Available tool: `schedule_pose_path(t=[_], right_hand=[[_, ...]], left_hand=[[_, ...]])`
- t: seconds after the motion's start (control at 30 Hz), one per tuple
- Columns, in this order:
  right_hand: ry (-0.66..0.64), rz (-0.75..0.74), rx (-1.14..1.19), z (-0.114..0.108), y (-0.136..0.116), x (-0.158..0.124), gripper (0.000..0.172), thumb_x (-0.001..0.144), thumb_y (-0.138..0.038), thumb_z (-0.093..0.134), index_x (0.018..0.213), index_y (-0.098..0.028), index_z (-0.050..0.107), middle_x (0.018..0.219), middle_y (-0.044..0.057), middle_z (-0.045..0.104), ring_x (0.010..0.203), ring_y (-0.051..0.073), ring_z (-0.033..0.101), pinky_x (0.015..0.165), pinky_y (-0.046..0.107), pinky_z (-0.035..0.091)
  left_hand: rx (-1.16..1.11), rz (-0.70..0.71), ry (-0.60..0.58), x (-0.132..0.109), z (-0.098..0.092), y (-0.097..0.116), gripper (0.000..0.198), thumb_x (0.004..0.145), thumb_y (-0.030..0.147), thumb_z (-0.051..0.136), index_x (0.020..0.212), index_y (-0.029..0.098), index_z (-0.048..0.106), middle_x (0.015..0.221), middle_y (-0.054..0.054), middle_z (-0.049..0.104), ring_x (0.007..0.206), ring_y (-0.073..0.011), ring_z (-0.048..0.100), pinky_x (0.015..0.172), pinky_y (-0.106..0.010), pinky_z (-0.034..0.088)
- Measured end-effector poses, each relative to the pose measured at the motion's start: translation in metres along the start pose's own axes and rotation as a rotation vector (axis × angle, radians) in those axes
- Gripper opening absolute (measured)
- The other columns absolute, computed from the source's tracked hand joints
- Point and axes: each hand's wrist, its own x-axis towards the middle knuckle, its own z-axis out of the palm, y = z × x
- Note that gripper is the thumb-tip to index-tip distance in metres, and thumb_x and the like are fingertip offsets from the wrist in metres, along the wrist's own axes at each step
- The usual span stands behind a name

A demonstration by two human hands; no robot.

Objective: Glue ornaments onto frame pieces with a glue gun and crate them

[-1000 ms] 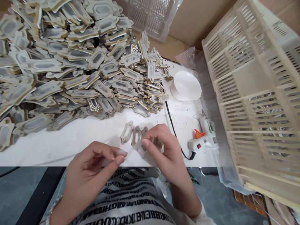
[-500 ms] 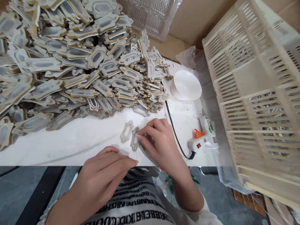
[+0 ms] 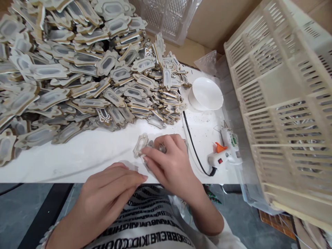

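A small grey frame-shaped plate [image 3: 140, 145] with an oval opening lies flat on the white table. My right hand [image 3: 172, 157] is closed over the table beside it, thumb and index fingertips together at its lower right edge. Under that hand a second plate is mostly covered, and a bit of grey piece [image 3: 162, 148] shows between the fingers. What the fingertips hold, if anything, is hidden. Palm down near the table's front edge, my left hand [image 3: 111, 188] has its fingers stretched out and holds nothing visible.
A large heap of similar plates [image 3: 85, 76] fills the left and back of the table [image 3: 85, 155]. On the right are a white bowl [image 3: 206, 94], a glue gun [image 3: 219, 159] with a black cord [image 3: 192, 138], and a tall cream plastic crate [image 3: 285, 103].
My right hand's fingertips have shifted left, from the second plate to the edge of the first one, and now cover the second. My left hand has moved slightly left.
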Motion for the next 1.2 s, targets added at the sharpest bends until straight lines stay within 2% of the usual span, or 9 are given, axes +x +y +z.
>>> schedule_pose_path(t=[0.17,0.27,0.47,0.57,0.73,0.9,1.03,1.2], right_hand=[[-0.048,-0.037,-0.028,0.007,-0.002,0.001,0.020,0.097,-0.018,0.061,0.108,-0.023,0.078,0.105,0.008,0.066,0.096,0.026,0.049,0.081,0.040,0.041],[-0.018,-0.030,-0.029,0.008,-0.002,0.000,0.020,0.100,-0.021,0.060,0.110,-0.022,0.077,0.104,0.008,0.065,0.095,0.026,0.049,0.081,0.039,0.041],[0.049,0.015,-0.050,0.005,0.004,-0.002,0.021,0.101,-0.025,0.057,0.111,-0.019,0.076,0.101,0.009,0.063,0.093,0.025,0.049,0.081,0.039,0.043],[0.083,0.026,-0.034,0.003,0.007,-0.006,0.022,0.099,-0.016,0.056,0.107,-0.019,0.076,0.097,0.008,0.062,0.091,0.024,0.049,0.079,0.038,0.043],[0.075,0.009,-0.043,0.003,0.009,-0.014,0.035,0.092,0.000,0.053,0.104,-0.022,0.077,0.094,0.007,0.062,0.089,0.024,0.047,0.075,0.036,0.041],[0.100,0.026,-0.042,0.003,0.009,-0.016,0.035,0.093,-0.002,0.053,0.109,-0.022,0.077,0.093,0.007,0.060,0.087,0.023,0.047,0.075,0.036,0.043],[0.057,-0.005,-0.079,0.004,0.009,-0.018,0.045,0.090,0.001,0.055,0.119,-0.027,0.075,0.099,0.007,0.062,0.090,0.024,0.047,0.078,0.037,0.043],[0.116,0.000,-0.080,0.003,0.010,-0.020,0.038,0.094,-0.002,0.052,0.115,-0.023,0.076,0.097,0.008,0.063,0.088,0.023,0.048,0.076,0.037,0.045]], left_hand=[[0.025,-0.001,-0.008,-0.006,-0.003,-0.002,0.025,0.093,0.011,0.058,0.109,0.029,0.068,0.090,0.005,0.076,0.083,-0.0117,0.072,0.081,-0.017,0.058],[0.025,0.004,-0.002,-0.007,-0.003,-0.002,0.021,0.096,0.012,0.058,0.108,0.027,0.068,0.090,0.005,0.075,0.083,-0.0097,0.072,0.083,-0.015,0.057],[0.004,-0.039,0.028,-0.004,-0.004,0.001,0.015,0.097,0.015,0.058,0.102,0.026,0.068,0.086,0.006,0.075,0.078,-0.0083,0.072,0.076,-0.013,0.057],[0.006,-0.073,0.053,-0.006,-0.003,0.000,0.013,0.096,0.019,0.061,0.103,0.028,0.068,0.089,0.006,0.076,0.079,-0.0089,0.073,0.078,-0.013,0.059],[0.009,-0.111,0.059,-0.015,0.000,-0.004,0.015,0.096,0.021,0.063,0.106,0.031,0.067,0.094,0.007,0.077,0.081,-0.0093,0.074,0.080,-0.015,0.060],[0.000,-0.148,0.088,-0.016,0.004,-0.005,0.015,0.095,0.024,0.065,0.107,0.033,0.068,0.094,0.008,0.077,0.082,-0.0088,0.074,0.084,-0.015,0.060],[-0.027,-0.167,0.094,-0.013,0.006,-0.003,0.015,0.094,0.024,0.066,0.105,0.033,0.069,0.093,0.008,0.077,0.079,-0.0096,0.074,0.080,-0.016,0.061],[-0.019,-0.172,0.098,-0.013,0.007,-0.003,0.012,0.095,0.026,0.066,0.104,0.033,0.069,0.094,0.009,0.077,0.080,-0.0080,0.074,0.084,-0.014,0.060]])
